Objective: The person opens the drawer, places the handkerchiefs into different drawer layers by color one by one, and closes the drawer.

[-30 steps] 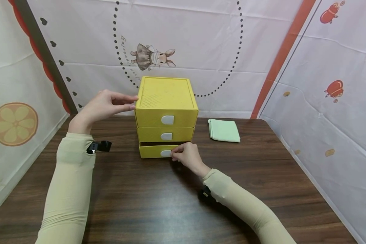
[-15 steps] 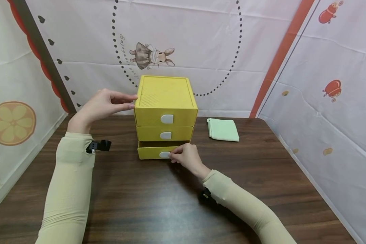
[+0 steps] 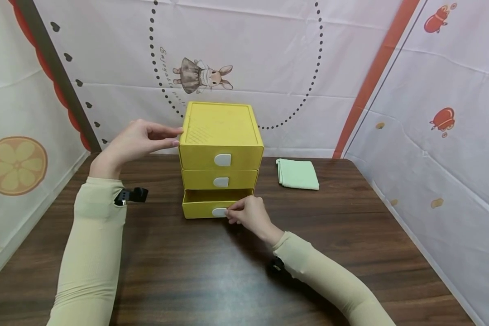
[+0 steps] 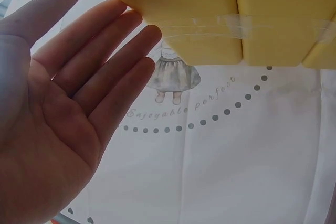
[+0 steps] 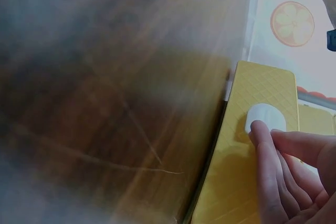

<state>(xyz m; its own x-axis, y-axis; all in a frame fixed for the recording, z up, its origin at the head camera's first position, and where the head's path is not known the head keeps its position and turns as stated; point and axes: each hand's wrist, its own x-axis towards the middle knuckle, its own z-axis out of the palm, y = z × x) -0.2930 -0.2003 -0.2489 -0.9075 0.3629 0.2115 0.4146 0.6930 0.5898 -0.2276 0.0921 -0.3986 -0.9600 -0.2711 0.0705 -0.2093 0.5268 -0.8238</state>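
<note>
A yellow three-drawer box (image 3: 222, 127) stands on the table, each drawer with a white tab handle. Its bottom drawer (image 3: 199, 210) is pulled partway out, and the part of the inside that shows looks bare. Thumb and fingers of my right hand (image 3: 250, 215) pinch the edge of that drawer's white handle (image 5: 265, 115). My left hand (image 3: 136, 140) is at the upper left side of the box, fingertips touching it. In the left wrist view its fingers (image 4: 113, 56) are nearly straight against the yellow wall (image 4: 184, 9).
A folded light green cloth (image 3: 298, 174) lies on the brown wooden table (image 3: 179, 271), right of the box. Printed curtains (image 3: 285, 59) hang behind the table and along both sides. Clear tape (image 4: 215, 27) runs across the side of the box.
The bottom drawer has slid further out toward me, with my right hand pinching its handle all along. My left hand keeps its place at the box.
</note>
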